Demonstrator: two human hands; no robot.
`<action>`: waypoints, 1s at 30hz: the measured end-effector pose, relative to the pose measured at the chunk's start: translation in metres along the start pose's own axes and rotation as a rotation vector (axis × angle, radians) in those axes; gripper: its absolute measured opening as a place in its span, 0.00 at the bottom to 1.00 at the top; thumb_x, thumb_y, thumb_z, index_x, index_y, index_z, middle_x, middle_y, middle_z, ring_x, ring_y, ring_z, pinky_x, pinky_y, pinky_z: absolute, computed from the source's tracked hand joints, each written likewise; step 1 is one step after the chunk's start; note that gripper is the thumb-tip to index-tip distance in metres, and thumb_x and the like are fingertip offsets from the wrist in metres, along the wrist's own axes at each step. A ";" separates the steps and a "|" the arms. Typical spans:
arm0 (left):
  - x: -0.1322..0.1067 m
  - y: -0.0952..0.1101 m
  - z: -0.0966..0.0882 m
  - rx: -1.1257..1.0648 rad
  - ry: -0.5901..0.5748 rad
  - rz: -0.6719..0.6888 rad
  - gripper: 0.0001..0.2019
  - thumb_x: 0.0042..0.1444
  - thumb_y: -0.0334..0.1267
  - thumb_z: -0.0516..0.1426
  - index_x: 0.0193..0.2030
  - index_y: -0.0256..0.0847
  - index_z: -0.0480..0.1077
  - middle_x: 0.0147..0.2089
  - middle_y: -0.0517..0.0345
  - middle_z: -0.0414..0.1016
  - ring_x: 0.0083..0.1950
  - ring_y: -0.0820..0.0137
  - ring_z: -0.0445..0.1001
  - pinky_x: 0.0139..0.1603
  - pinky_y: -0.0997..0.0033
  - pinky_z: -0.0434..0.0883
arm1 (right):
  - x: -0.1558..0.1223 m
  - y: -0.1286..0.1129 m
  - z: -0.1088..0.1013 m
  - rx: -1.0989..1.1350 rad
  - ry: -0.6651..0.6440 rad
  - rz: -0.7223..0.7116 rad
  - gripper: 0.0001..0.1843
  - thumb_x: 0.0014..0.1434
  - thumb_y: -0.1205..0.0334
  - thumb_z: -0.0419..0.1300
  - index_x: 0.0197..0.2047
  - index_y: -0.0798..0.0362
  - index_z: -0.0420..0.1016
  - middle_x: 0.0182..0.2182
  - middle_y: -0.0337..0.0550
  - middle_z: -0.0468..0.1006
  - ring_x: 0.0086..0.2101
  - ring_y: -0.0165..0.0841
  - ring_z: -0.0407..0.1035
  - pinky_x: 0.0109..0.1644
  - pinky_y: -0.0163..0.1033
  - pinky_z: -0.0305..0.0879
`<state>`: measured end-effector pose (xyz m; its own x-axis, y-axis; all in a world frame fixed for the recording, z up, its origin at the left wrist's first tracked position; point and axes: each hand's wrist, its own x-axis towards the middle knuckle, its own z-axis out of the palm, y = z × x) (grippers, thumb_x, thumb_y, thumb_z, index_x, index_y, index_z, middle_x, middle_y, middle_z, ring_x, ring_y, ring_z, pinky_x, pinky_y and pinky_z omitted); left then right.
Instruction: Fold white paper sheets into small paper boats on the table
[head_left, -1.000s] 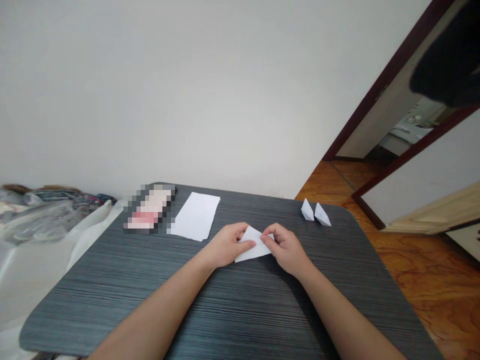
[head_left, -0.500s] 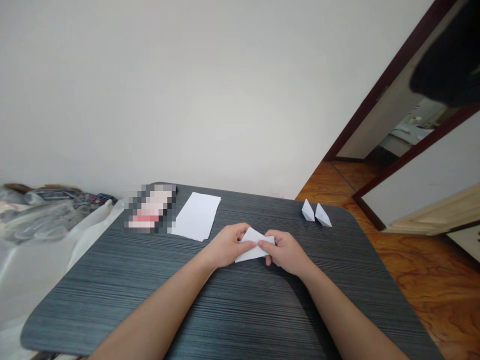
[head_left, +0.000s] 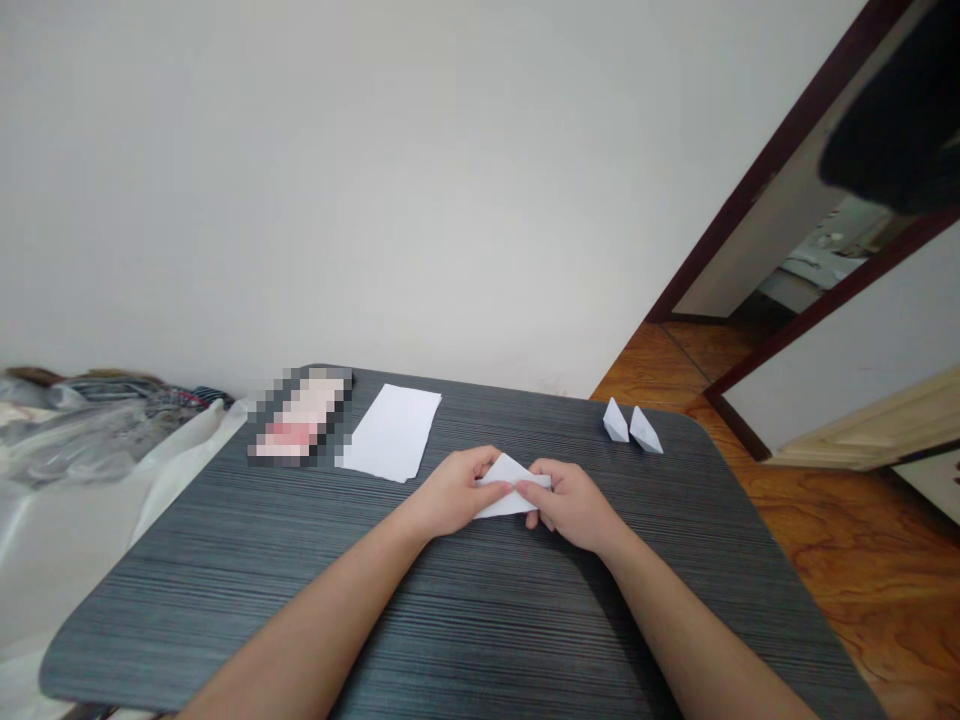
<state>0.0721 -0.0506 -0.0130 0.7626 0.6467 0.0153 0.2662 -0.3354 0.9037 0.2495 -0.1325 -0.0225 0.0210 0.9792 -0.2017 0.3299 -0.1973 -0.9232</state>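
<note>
A small folded white paper piece (head_left: 510, 490) lies at the middle of the dark striped table (head_left: 465, 620). My left hand (head_left: 450, 492) pinches its left side with thumb and fingers. Its right side is pinched by my right hand (head_left: 571, 502), whose thumb meets my left thumb over the paper. Both hands rest low, at the table top.
A stack of white paper sheets (head_left: 394, 432) lies behind my left hand. A blurred pink and white object (head_left: 300, 418) sits left of it. Two small folded paper boats (head_left: 631, 424) stand at the far right corner. Clothes and plastic (head_left: 90, 430) lie to the left; wooden floor and a doorway are on the right.
My right hand slid a little left along the paper and its fingers closed down over the fold. The paper now lies flatter. My left hand has barely moved.
</note>
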 end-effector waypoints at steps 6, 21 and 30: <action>-0.001 -0.002 -0.003 -0.009 -0.012 -0.041 0.09 0.55 0.39 0.52 0.35 0.36 0.70 0.31 0.60 0.71 0.30 0.73 0.66 0.29 0.76 0.61 | 0.002 0.002 -0.002 0.024 0.047 -0.008 0.11 0.57 0.55 0.54 0.29 0.54 0.67 0.16 0.36 0.73 0.13 0.24 0.58 0.17 0.28 0.51; 0.001 -0.006 -0.001 -0.218 0.002 -0.115 0.12 0.55 0.42 0.52 0.36 0.36 0.71 0.29 0.56 0.75 0.31 0.71 0.70 0.30 0.75 0.63 | 0.002 0.003 -0.007 0.049 0.076 -0.039 0.12 0.57 0.54 0.54 0.28 0.54 0.66 0.16 0.36 0.74 0.13 0.24 0.59 0.17 0.29 0.52; 0.002 -0.007 -0.001 -0.253 -0.011 -0.119 0.13 0.56 0.41 0.52 0.41 0.36 0.71 0.31 0.55 0.75 0.32 0.70 0.71 0.31 0.74 0.65 | 0.002 0.003 -0.008 0.067 0.080 -0.031 0.12 0.57 0.54 0.54 0.28 0.54 0.65 0.16 0.37 0.74 0.13 0.24 0.59 0.16 0.29 0.51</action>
<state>0.0714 -0.0463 -0.0189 0.7415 0.6635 -0.1004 0.1996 -0.0753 0.9770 0.2585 -0.1312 -0.0228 0.0877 0.9850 -0.1487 0.2676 -0.1671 -0.9489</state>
